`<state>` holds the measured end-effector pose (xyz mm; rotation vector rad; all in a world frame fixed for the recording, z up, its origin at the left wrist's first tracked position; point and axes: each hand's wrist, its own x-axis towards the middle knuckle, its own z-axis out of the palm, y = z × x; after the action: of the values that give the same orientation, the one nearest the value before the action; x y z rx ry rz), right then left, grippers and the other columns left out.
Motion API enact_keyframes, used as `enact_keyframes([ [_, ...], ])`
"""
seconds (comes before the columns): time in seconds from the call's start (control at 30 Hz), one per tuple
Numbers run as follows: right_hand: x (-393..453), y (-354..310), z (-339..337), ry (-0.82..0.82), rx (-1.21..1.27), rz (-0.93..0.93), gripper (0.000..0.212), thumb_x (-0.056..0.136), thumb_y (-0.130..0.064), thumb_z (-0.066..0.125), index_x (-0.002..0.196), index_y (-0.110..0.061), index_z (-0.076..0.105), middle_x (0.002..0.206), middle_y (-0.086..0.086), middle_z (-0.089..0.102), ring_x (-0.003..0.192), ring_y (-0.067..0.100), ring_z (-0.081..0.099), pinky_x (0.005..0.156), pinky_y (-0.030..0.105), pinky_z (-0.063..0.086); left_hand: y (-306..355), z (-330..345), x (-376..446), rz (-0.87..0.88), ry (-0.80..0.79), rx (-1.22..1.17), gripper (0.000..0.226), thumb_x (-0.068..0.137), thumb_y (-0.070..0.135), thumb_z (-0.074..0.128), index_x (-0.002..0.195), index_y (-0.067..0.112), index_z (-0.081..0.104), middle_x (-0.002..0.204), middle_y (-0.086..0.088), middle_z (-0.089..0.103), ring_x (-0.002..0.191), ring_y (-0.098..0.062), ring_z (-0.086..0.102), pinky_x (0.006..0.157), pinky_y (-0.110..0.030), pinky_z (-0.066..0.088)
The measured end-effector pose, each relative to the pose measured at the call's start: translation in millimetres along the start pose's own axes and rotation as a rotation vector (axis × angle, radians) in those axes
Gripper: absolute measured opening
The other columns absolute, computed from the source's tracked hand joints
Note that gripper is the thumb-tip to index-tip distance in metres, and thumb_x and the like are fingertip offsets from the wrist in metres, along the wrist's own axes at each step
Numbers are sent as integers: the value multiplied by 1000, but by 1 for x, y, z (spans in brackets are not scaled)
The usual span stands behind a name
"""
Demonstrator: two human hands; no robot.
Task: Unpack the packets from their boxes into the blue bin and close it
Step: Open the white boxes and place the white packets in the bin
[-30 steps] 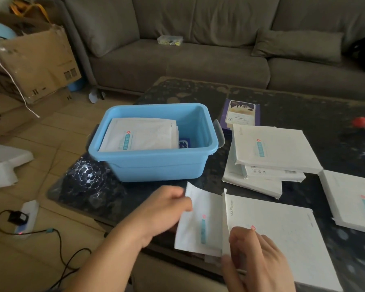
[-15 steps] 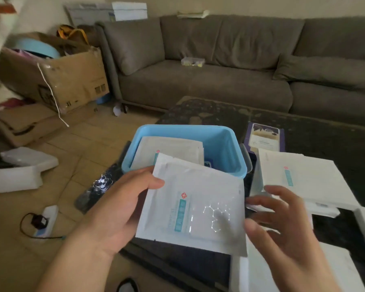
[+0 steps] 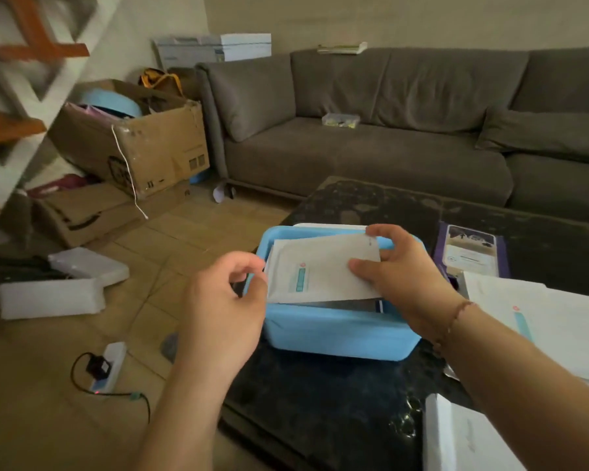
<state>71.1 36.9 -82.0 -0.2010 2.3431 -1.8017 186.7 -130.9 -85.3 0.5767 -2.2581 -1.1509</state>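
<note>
Head view shows the blue bin (image 3: pixel 337 334) standing on the dark bench (image 3: pixel 320 402), near its left edge. A white packet (image 3: pixel 320 273) with a teal stripe lies tilted over the open top of the bin, with its lower edge inside. The right hand (image 3: pixel 398 277) holds this packet at its right side: the thumb presses on the face of the packet and the fingers curl over its upper right corner, so the grip is closed on the packet. The left hand (image 3: pixel 225 307) is just beside the left edge of the packet, at the left rim of the bin; its fingers are curled, but I cannot tell if they pinch the packet. More white packets are under the tilted one inside the bin. A white flat box (image 3: pixel 538 317) lies on the bench to the right of the bin, and another white box (image 3: pixel 463 440) lies at the near right corner. A purple box (image 3: pixel 470 253) lies behind the right hand.
</note>
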Motion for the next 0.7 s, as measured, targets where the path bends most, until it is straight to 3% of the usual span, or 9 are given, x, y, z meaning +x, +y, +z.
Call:
enact_keyframes([
  [0.07, 3, 0, 4, -16, -51, 18, 53, 86, -19, 72, 130, -32, 45, 113, 1, 58, 88, 17, 66, 63, 29, 61, -2, 3, 0, 12, -28, 142, 14, 95, 18, 59, 103, 27, 67, 107, 8, 66, 100, -12, 61, 56, -9, 44],
  [0.1, 3, -1, 5, -32, -64, 18, 53, 86, -19, 72, 130, -32, 45, 112, 1, 58, 87, 17, 65, 61, 28, 61, -3, 5, -1, 22, -58, 211, 16, 96, 22, 57, 107, 29, 66, 106, 8, 65, 95, -13, 60, 59, -11, 46],
  [0.13, 3, -2, 5, -52, -88, 14, 54, 86, -21, 73, 129, -32, 44, 112, 0, 57, 86, 17, 65, 59, 27, 60, -4, 6, -3, 27, -89, 250, 16, 97, 25, 55, 109, 31, 65, 102, 8, 64, 91, -14, 59, 70, -18, 51],
  [0.17, 2, -2, 5, -72, -151, -4, 53, 86, -24, 73, 129, -32, 43, 112, 1, 58, 85, 15, 65, 57, 25, 59, -3, 6, -4, 27, -120, 274, 16, 97, 28, 54, 109, 34, 63, 96, 12, 60, 91, -15, 59, 85, -35, 54],
  [0.23, 3, -3, 2, -105, -385, -70, 52, 86, -34, 70, 130, -32, 41, 108, -1, 57, 82, 11, 61, 59, 21, 54, 0, 5, -8, 52, -167, 390, 14, 98, 32, 51, 107, 38, 59, 96, 20, 52, 109, -13, 54, 111, -64, 32],
  [0.27, 3, -3, 0, -121, -514, -111, 51, 87, -39, 68, 130, -31, 41, 102, -4, 56, 81, 10, 58, 63, 21, 50, 2, 5, -9, 71, -179, 475, 13, 99, 34, 48, 107, 38, 57, 103, 22, 53, 120, -10, 48, 116, -66, 14],
  [0.33, 4, -4, -7, -141, -738, -193, 52, 87, -49, 63, 132, -31, 42, 84, -12, 50, 81, 12, 55, 71, 24, 44, 6, 4, -10, 88, -199, 584, 14, 100, 37, 43, 104, 39, 56, 119, 21, 54, 130, -7, 37, 115, -64, -3],
  [0.43, 4, -7, -17, -148, -973, -250, 53, 84, -61, 59, 129, -37, 46, 75, -17, 47, 79, 12, 55, 78, 30, 49, 9, 4, -12, 73, -211, 628, 13, 99, 38, 41, 102, 38, 54, 123, 19, 55, 130, -8, 38, 114, -65, -7],
  [0.7, 8, 1, -21, -168, -929, -318, 56, 81, -62, 61, 128, -35, 48, 71, -17, 47, 69, 7, 51, 77, 35, 55, 10, 9, -12, 89, -181, 635, 11, 97, 36, 42, 99, 37, 53, 117, 18, 57, 122, -9, 45, 114, -66, -2],
])
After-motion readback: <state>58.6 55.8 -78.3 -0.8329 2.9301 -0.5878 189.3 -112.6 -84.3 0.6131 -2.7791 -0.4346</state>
